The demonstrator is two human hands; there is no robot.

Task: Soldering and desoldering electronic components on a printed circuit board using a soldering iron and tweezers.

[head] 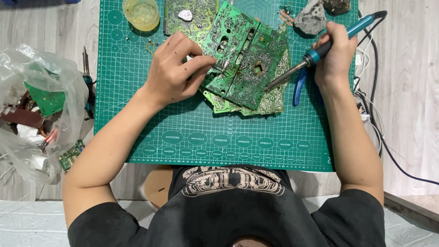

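Left hand (176, 68) pinches the left edge of the top circuit board (244, 55), fingers curled shut on it. Right hand (336, 52) fist-grips blue soldering iron (320, 52), tip touching the board's right edge. Board lies on a stack mid green cutting mat (206, 137). Blue pliers (299, 84) right of board, yellow cup (141, 13) upper left, plastic bag (36, 110) far left.
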